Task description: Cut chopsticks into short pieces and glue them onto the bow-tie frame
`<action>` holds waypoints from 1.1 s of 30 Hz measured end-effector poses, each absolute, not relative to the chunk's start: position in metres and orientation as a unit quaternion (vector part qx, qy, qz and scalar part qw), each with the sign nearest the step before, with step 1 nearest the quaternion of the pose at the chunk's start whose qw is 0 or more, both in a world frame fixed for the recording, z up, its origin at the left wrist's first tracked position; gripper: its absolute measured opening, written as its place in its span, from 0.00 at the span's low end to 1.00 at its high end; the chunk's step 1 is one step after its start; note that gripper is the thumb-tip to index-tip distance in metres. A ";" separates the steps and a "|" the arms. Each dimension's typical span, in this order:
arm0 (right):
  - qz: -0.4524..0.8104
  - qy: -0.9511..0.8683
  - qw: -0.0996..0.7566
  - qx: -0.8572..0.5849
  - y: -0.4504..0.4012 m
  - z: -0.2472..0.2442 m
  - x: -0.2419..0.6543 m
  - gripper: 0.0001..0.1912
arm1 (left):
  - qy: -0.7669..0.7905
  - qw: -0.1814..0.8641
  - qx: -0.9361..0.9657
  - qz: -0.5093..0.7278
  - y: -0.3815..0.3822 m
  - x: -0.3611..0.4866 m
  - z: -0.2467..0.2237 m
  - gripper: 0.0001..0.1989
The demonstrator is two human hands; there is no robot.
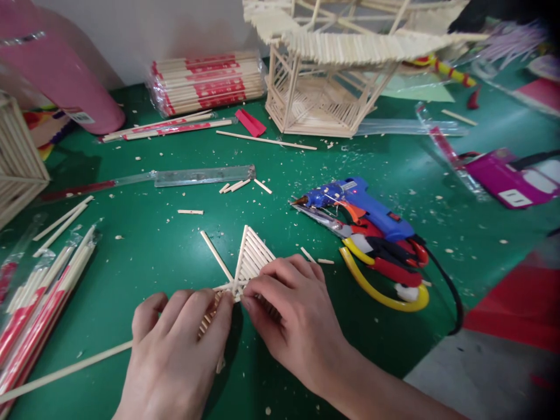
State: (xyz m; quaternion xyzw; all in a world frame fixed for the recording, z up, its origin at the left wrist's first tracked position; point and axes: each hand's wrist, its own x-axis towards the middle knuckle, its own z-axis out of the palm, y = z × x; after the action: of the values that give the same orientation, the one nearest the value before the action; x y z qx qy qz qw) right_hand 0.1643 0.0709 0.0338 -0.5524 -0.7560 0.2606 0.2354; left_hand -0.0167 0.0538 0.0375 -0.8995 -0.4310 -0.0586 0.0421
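Observation:
A small structure of thin wooden sticks point(252, 254) lies on the green table, with a triangular panel of parallel sticks pointing away from me. My left hand point(177, 344) has its fingers closed on the structure's near left part, which it largely covers. At the right side of the same piece, my right hand point(293, 318) pinches near the centre joint, thumb and index finger together. A loose stick point(217, 255) rests just left of the triangular panel, its lower end by the joint. Another long stick point(74, 371) reaches my left hand from the left edge.
A blue glue gun point(371, 210) and pliers with yellow and red handles point(385, 297) lie to the right. Behind stand a stick-built pavilion point(324, 105) and a pink bottle point(65, 70). Wrapped chopstick bundles point(210, 81) lie at the back, more at left.

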 end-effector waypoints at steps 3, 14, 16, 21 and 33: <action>0.263 -0.757 0.229 -0.552 0.070 0.034 0.165 0.05 | -0.441 0.043 -0.894 -0.064 0.054 -0.016 0.037 0.13; 0.259 -0.761 0.233 -0.547 0.069 0.032 0.167 0.08 | -0.479 0.010 -0.872 -0.096 0.051 -0.007 0.036 0.09; 0.259 -0.762 0.235 -0.546 0.069 0.032 0.167 0.08 | -0.483 0.005 -0.870 -0.104 0.051 -0.005 0.037 0.08; 0.258 -0.759 0.241 -0.546 0.068 0.032 0.167 0.07 | -0.494 -0.001 -0.862 -0.114 0.051 -0.001 0.038 0.07; 0.259 -0.763 0.227 -0.547 0.069 0.034 0.167 0.07 | -0.510 0.008 -0.852 -0.118 0.050 0.001 0.037 0.08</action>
State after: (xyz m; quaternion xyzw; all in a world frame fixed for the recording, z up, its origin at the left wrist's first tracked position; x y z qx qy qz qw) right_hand 0.1673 0.0695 0.0342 -0.5468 -0.7630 0.2592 0.2274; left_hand 0.0009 0.0496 0.0371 -0.8518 -0.5104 -0.1179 0.0084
